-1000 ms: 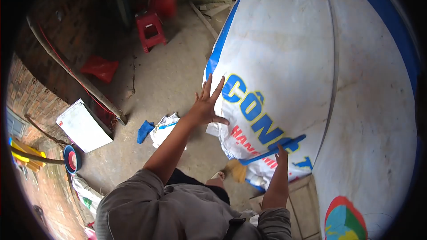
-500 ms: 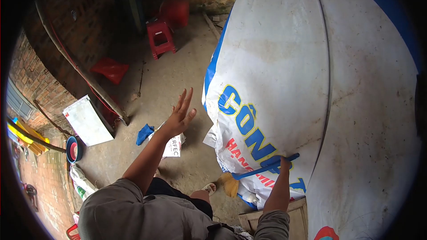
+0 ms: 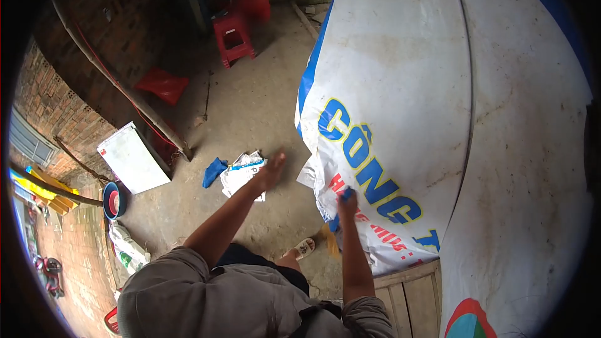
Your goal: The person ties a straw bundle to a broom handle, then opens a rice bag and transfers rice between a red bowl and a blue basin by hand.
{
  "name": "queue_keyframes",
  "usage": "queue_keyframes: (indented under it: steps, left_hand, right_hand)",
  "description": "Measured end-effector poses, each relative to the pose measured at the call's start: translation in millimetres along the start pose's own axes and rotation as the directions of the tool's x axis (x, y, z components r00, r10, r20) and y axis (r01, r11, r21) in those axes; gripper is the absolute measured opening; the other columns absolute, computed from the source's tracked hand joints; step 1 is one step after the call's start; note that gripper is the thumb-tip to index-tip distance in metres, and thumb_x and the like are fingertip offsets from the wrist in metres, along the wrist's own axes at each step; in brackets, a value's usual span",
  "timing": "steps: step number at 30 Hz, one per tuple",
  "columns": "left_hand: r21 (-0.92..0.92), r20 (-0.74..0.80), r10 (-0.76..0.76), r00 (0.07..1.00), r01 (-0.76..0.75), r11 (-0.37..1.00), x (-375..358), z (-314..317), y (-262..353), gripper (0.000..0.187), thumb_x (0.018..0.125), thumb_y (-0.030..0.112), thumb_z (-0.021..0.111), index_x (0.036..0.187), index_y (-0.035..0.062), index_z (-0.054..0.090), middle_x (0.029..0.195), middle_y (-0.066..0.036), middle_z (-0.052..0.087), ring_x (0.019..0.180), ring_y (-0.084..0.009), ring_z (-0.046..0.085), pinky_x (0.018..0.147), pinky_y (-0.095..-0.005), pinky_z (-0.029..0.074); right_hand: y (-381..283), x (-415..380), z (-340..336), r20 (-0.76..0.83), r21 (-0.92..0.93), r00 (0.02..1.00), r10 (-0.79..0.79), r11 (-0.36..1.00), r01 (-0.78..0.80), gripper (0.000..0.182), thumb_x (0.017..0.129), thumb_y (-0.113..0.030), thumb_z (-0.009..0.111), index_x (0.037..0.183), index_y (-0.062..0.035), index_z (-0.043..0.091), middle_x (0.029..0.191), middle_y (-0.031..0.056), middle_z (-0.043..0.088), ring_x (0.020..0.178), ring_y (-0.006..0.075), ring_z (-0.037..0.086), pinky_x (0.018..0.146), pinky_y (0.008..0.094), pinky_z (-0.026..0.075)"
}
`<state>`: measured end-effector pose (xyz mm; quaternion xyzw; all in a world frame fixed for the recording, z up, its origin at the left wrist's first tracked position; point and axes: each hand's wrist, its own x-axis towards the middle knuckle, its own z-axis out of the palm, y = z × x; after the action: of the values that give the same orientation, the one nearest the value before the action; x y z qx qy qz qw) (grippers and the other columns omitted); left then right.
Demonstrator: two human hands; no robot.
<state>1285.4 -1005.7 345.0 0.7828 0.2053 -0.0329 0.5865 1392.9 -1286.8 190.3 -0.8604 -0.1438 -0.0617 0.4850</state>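
My right hand (image 3: 348, 201) is closed round the blue handle of a broom at the near edge of a large white and blue printed tarp (image 3: 400, 62). The broom's straw head (image 3: 330, 241) hangs below, partly hidden by my forearm. My left hand (image 3: 272, 171) is held out over the concrete floor with nothing in it; it is blurred, and its fingers look stretched. Beneath and beside it lie a white printed sack (image 3: 236, 178) and a blue cloth (image 3: 214, 173).
A red stool (image 3: 232, 40) and a red bag (image 3: 164, 85) are farther back. At the left are a slanting pole (image 3: 119, 84), a white panel (image 3: 133, 159) and a basin (image 3: 114, 201). A wooden surface (image 3: 410, 297) lies at the lower right.
My right hand has moved left with the broom, whose handle now points more steeply. My left hand has shifted slightly right and down. The camera view has shifted a little.
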Motion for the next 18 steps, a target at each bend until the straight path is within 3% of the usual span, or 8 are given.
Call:
queue_keyframes:
  steps: [1, 2, 4, 5, 6, 7, 10, 18]
  left_hand:
    - [-0.366, 0.246, -0.04, 0.968, 0.131, 0.922, -19.5, 6.5, -5.0, 0.065, 0.092, 0.052, 0.033, 0.143, 0.0173, 0.014, 0.145, -0.018, 0.018, 0.132, -0.029, 0.025, 0.105, -0.0417, 0.023]
    - [-0.535, 0.468, -0.237, 0.851, 0.487, 0.69, -40.9, 11.7, 16.2, 0.072, 0.089, 0.053, 0.041, 0.144, 0.0212, 0.008, 0.147, -0.015, 0.014, 0.131, -0.0322, 0.027, 0.105, -0.0502, 0.023]
    - [-0.503, 0.455, -0.532, 0.714, 0.699, 0.508, -78.9, 30.2, 32.7, 0.076, 0.084, 0.061, 0.042, 0.138, 0.0121, 0.022, 0.134, -0.012, 0.036, 0.113, -0.0223, 0.045, 0.095, -0.0365, 0.037]
    - [-0.512, 0.466, -0.534, 0.705, 0.707, 0.488, -93.8, 31.7, 10.8, 0.076, 0.084, 0.061, 0.042, 0.138, 0.0121, 0.022, 0.134, -0.012, 0.036, 0.113, -0.0223, 0.045, 0.095, -0.0365, 0.037]
    - [-0.43, 0.313, -0.116, 0.943, 0.249, 0.868, -104.2, 32.7, -18.8, 0.063, 0.086, 0.05, 0.047, 0.132, 0.0113, 0.031, 0.127, -0.013, 0.042, 0.107, -0.0262, 0.05, 0.086, -0.042, 0.043]
    - [-0.242, 0.227, 0.378, 0.898, -0.324, 0.915, -117.7, 28.3, -39.7, 0.049, 0.087, 0.039, 0.052, 0.125, 0.0104, 0.039, 0.119, -0.014, 0.047, 0.101, -0.0301, 0.054, 0.077, -0.0475, 0.049]
    - [-0.298, 0.147, 0.348, 0.926, -0.294, 0.908, -159.0, -8.1, -64.6, 0.048, 0.087, 0.039, 0.052, 0.124, 0.0102, 0.04, 0.118, -0.014, 0.048, 0.1, -0.03, 0.054, 0.077, -0.0472, 0.049]
    - [-0.499, -0.102, 0.16, 0.982, -0.189, 0.846, -319.1, -159.9, -161.6, 0.044, 0.087, 0.037, 0.053, 0.118, 0.0091, 0.042, 0.113, -0.014, 0.049, 0.097, -0.0294, 0.055, 0.077, -0.0459, 0.049]
  right_hand:
    - [-30.1, -9.1, 11.1, 0.088, 0.09, 0.995, -0.049, 0.995, 0.041, 0.024, 0.074, -0.015, 0.061, 0.091, -0.0012, 0.053, 0.08, 0.0154, 0.056, 0.077, 0.0306, 0.057, 0.068, 0.0396, 0.045]
    - [-67.2, -19.6, 16.3, 0.177, 0.179, 0.979, -0.097, 0.982, 0.065, 0.022, 0.073, -0.013, 0.062, 0.089, -0.002, 0.053, 0.075, 0.013, 0.056, 0.071, 0.0269, 0.058, 0.064, 0.0364, 0.045]
    - [-145.5, -41.6, 20.7, 0.33, 0.334, 0.942, -0.057, 0.941, -0.06, 0.015, 0.072, -0.009, 0.062, 0.082, -0.0038, 0.051, 0.067, 0.0084, 0.053, 0.063, 0.0177, 0.055, 0.058, 0.0301, 0.043]
    - [-186.4, -49.3, 13.8, 0.35, 0.415, 0.918, -0.185, 0.909, 0.025, 0.014, 0.072, -0.007, 0.062, 0.079, -0.0039, 0.05, 0.064, 0.0067, 0.052, 0.061, 0.0142, 0.053, 0.056, 0.0285, 0.042]
    - [-228.6, -52.7, 6.7, 0.354, 0.503, 0.878, -0.323, 0.857, 0.112, 0.014, 0.072, -0.006, 0.062, 0.076, -0.0041, 0.049, 0.062, 0.005, 0.05, 0.06, 0.0107, 0.05, 0.055, 0.0268, 0.041]
    - [-266.9, -58.1, 3.7, 0.4, 0.524, 0.856, -0.328, 0.848, 0.081, 0.012, 0.07, -0.007, 0.061, 0.074, -0.0044, 0.051, 0.06, 0.0082, 0.052, 0.056, 0.0158, 0.052, 0.053, 0.0296, 0.042]
    - [-357.7, -85.0, 14.7, 0.446, 0.567, 0.77, -0.455, 0.81, 0.15, 0.019, 0.07, -0.015, 0.066, 0.066, -0.0039, 0.051, 0.058, 0.0119, 0.054, 0.053, 0.0202, 0.055, 0.052, 0.0324, 0.042]
    - [-541.7, -240.5, 90.5, 0.503, 0.689, 0.302, -0.81, 0.587, 0.425, 0.029, 0.069, -0.031, 0.065, 0.059, -0.0079, 0.049, 0.052, 0.0133, 0.053, 0.051, 0.0338, 0.056, 0.048, 0.0407, 0.042]
